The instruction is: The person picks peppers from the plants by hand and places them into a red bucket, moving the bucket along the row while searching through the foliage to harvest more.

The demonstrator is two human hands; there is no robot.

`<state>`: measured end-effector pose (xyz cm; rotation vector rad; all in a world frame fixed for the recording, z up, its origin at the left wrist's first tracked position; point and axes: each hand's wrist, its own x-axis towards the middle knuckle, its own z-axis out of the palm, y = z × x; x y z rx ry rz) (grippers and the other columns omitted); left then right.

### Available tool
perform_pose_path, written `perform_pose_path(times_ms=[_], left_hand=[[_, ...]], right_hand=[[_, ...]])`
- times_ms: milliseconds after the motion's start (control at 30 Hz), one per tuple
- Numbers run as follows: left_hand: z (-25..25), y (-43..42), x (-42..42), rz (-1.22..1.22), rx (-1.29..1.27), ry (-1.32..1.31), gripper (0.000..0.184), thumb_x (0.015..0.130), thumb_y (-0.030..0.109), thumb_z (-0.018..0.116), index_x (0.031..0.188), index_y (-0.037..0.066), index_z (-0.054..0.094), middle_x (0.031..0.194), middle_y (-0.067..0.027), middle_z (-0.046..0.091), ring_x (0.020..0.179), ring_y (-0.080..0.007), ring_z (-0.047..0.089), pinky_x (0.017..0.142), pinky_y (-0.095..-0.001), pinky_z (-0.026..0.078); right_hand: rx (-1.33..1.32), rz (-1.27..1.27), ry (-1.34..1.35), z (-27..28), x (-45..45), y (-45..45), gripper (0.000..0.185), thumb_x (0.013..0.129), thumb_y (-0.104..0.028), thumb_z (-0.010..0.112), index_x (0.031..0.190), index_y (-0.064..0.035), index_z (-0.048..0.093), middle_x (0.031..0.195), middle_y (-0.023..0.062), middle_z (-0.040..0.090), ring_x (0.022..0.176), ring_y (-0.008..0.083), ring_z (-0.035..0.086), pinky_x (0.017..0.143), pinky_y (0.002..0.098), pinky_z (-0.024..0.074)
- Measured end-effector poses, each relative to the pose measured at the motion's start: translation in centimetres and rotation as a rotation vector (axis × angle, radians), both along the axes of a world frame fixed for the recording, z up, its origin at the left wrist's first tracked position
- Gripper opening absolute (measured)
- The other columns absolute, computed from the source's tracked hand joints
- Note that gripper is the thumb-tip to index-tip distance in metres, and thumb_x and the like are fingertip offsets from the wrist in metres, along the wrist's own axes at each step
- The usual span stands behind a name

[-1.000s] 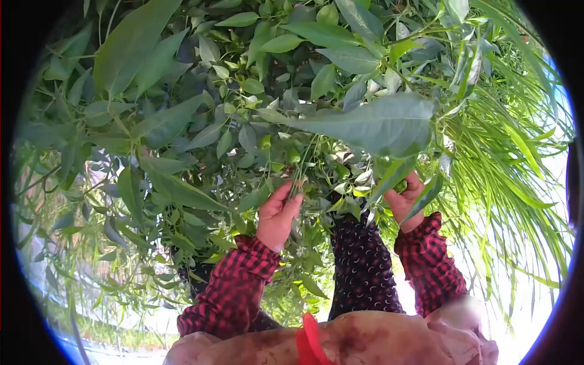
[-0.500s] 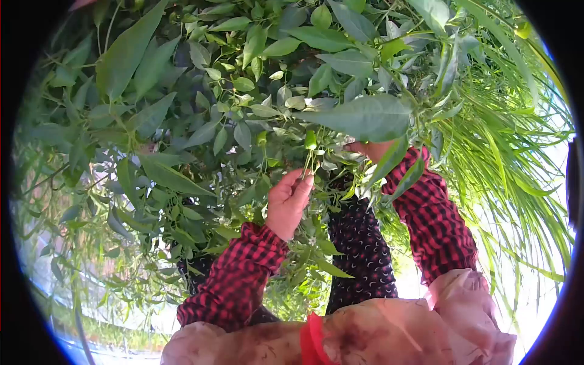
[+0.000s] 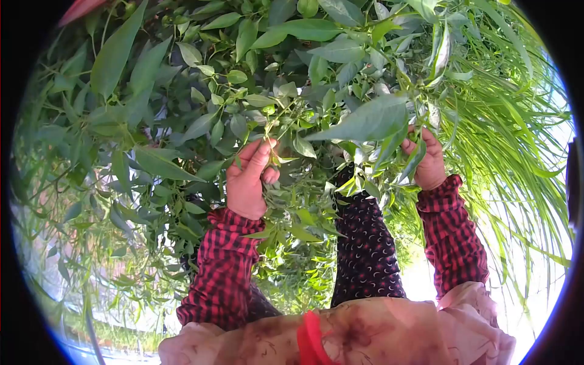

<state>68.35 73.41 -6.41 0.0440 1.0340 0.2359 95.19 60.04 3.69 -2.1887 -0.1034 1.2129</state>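
My left hand pinches a thin green stem of the leafy plant, thumb against the curled fingers. To the right, my right hand is closed at the plant's edge, partly behind a drooping leaf; something small and green shows between its fingertips, too small to name surely. A large broad leaf hangs between the two hands, nearer the camera. One green pepper shows just above my left fingertips.
Dense foliage fills the upper view. Long grass-like leaves spread on the right. Below are a patterned trouser leg, a pale stained cloth and a red strip. Something red is at the top left.
My left hand has moved left and up, now on another stem. My right hand reached in among the leaves, then came back out to the right. The red thing at top left shows more.
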Motion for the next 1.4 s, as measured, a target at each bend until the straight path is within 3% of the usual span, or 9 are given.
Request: perform_pose_path(times_ms=[167, 300, 600, 900, 1100, 1167, 1267, 1300, 1400], left_hand=[[1.7, -0.9, 1.5, -0.072, -0.024, 0.080, 0.021, 0.089, 0.017, 0.056, 0.103, 0.002, 0.059, 0.080, 0.0026, 0.054, 0.059, -0.0048, 0.040, 0.055, -0.0218, 0.035], [0.7, -2.7, 1.2, -0.139, 0.029, -0.156, 0.022, 0.090, 0.017, 0.054, 0.107, 0.005, 0.061, 0.089, 0.0027, 0.060, 0.063, -0.0025, 0.040, 0.055, -0.0200, 0.035], [1.6, -3.1, 1.8, -0.085, -0.138, -0.087, 0.020, 0.090, 0.012, 0.051, 0.105, 0.002, 0.060, 0.084, -0.0011, 0.059, 0.057, -0.0074, 0.041, 0.054, -0.0241, 0.039], [2.4, -3.3, 2.3, -0.125, -0.245, -0.073, 0.019, 0.089, 0.013, 0.053, 0.101, 0.000, 0.060, 0.079, -0.0030, 0.059, 0.057, -0.0086, 0.045, 0.052, -0.0236, 0.038], [1.9, -5.5, 2.5, -0.281, 0.206, -0.062, 0.020, 0.089, 0.009, 0.053, 0.105, -0.001, 0.059, 0.074, 0.0030, 0.053, 0.059, -0.0011, 0.039, 0.051, -0.0184, 0.034], [1.6, -6.0, 2.5, -0.341, 0.440, -0.011, 0.020, 0.087, 0.006, 0.055, 0.105, -0.001, 0.058, 0.074, -0.0021, 0.056, 0.059, -0.0083, 0.048, 0.053, -0.0240, 0.040], [1.9, -5.8, 2.7, -0.492, 0.976, 0.047, 0.032, 0.079, -0.002, 0.059, 0.111, 0.002, 0.055, 0.082, -0.0156, 0.057, 0.068, -0.0273, 0.057, 0.060, -0.0306, 0.045], [2.0, -6.1, 2.8, -0.493, 0.982, 0.047, 0.032, 0.079, -0.002, 0.059, 0.111, 0.002, 0.055, 0.082, -0.0156, 0.057, 0.068, -0.0273, 0.057, 0.060, -0.0306, 0.045], [3.0, -5.9, 2.8, -0.502, 0.939, -0.008, 0.037, 0.079, -0.001, 0.059, 0.115, 0.002, 0.052, 0.080, -0.0150, 0.054, 0.066, -0.0303, 0.055, 0.060, -0.0346, 0.045]], right_hand=[[0.032, 0.322, -0.034, 4.2, -2.9, 2.0, 0.020, 0.078, -0.001, 0.064, 0.096, -0.0037, 0.056, 0.082, -0.0003, 0.057, 0.073, 0.0061, 0.051, 0.061, 0.0192, 0.0425], [0.086, 0.082, 0.297, 6.1, -4.9, 4.3, 0.023, 0.081, -0.002, 0.059, 0.103, -0.0050, 0.054, 0.082, 0.0016, 0.057, 0.077, 0.0099, 0.055, 0.062, 0.0222, 0.0459], [-0.345, 0.120, 0.182, -7.1, -6.8, 3.4, 0.041, 0.079, -0.002, 0.057, 0.119, -0.0027, 0.051, 0.089, 0.0063, 0.061, 0.074, 0.0137, 0.059, 0.063, 0.0267, 0.0521], [0.147, -0.081, 0.231, -11.3, -8.4, 2.0, 0.037, 0.079, -0.001, 0.061, 0.115, -0.0042, 0.053, 0.090, 0.0014, 0.060, 0.080, 0.0088, 0.054, 0.069, 0.0218, 0.0438], [-0.054, 0.522, -0.412, -5.8, -7.0, 2.6, 0.034, 0.075, -0.001, 0.063, 0.109, -0.0002, 0.056, 0.077, 0.0025, 0.053, 0.072, 0.0119, 0.049, 0.069, 0.0250, 0.0428], [0.110, 0.013, 0.044, -3.6, -7.5, 6.1, 0.033, 0.078, -0.010, 0.067, 0.108, 0.0010, 0.056, 0.080, 0.0036, 0.055, 0.074, 0.0122, 0.050, 0.068, 0.0240, 0.0422], [0.093, 0.552, 0.015, -5.1, -7.8, 8.4, 0.044, 0.075, -0.024, 0.073, 0.108, 0.0014, 0.057, 0.087, 0.0065, 0.058, 0.076, 0.0132, 0.051, 0.068, 0.0255, 0.0427], [-0.274, 0.627, 0.020, -4.7, -7.7, 8.1, 0.039, 0.073, -0.017, 0.073, 0.104, 0.0010, 0.057, 0.086, 0.0054, 0.057, 0.076, 0.0134, 0.052, 0.067, 0.0263, 0.0431], [-0.094, 0.687, -0.096, -4.4, -8.0, 5.5, 0.026, 0.072, -0.004, 0.070, 0.094, -0.0005, 0.057, 0.085, 0.0038, 0.055, 0.075, 0.0123, 0.052, 0.067, 0.0251, 0.0430]])
